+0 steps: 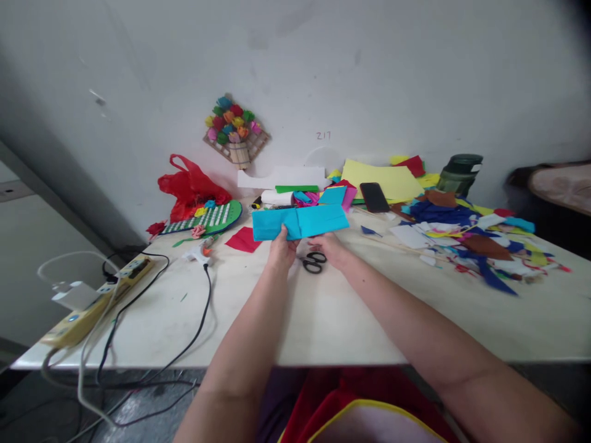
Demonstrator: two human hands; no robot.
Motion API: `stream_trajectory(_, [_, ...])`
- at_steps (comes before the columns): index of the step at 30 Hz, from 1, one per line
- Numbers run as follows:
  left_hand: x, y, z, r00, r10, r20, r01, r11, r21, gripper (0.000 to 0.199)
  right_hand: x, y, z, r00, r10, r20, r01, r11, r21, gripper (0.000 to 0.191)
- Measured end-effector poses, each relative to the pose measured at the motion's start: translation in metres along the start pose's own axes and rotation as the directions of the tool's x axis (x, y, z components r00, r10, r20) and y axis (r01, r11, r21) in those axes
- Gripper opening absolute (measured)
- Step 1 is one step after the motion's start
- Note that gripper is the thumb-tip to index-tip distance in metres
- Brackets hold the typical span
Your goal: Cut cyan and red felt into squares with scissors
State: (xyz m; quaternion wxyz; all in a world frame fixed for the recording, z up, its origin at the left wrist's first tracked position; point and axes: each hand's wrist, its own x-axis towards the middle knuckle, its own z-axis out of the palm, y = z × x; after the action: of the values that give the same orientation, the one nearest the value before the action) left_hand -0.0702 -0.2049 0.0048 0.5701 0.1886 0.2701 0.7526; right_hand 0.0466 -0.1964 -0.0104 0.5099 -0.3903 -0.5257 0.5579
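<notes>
A creased strip of bright blue crepe paper [323, 220] is held up above the middle of the table. My left hand [283, 246] grips its lower edge, thumb on the front face and fingers behind. Under the right half is my right hand [327, 247], fingers curled at the paper's lower edge and partly hidden by it. Black-handled scissors [314, 263] lie on the table just below and between my hands. A red paper piece [244, 240] lies left of the blue strip.
Left are a glue gun [199, 253], a power strip [99, 301] with trailing cables, and a red plastic bag [194, 184]. A phone [374, 197], yellow sheets [383, 178], a bottle [460, 174] and a heap of scraps [484, 246] lie right. Paper flowers [233, 126] hang on the wall.
</notes>
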Motion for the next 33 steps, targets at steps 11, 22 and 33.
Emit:
stream_trajectory(11, [0.008,0.025,-0.011,0.993,0.082,-0.089,-0.086,0.995,-0.051,0.032,-0.03,-0.025,0.005,0.921,-0.012,0.389,0.389,-0.01,-0.921,0.038])
stream_trajectory(22, [0.017,0.035,-0.021,0.988,0.127,-0.087,-0.136,0.984,-0.113,0.037,-0.047,-0.04,0.019,0.93,0.128,0.345,0.357,-0.092,-0.929,0.032])
stream_trajectory(33, [0.014,0.041,-0.021,0.984,0.116,-0.135,-0.137,0.978,-0.157,0.035,-0.023,-0.048,-0.012,0.936,0.269,0.229,0.202,0.122,-0.972,0.03])
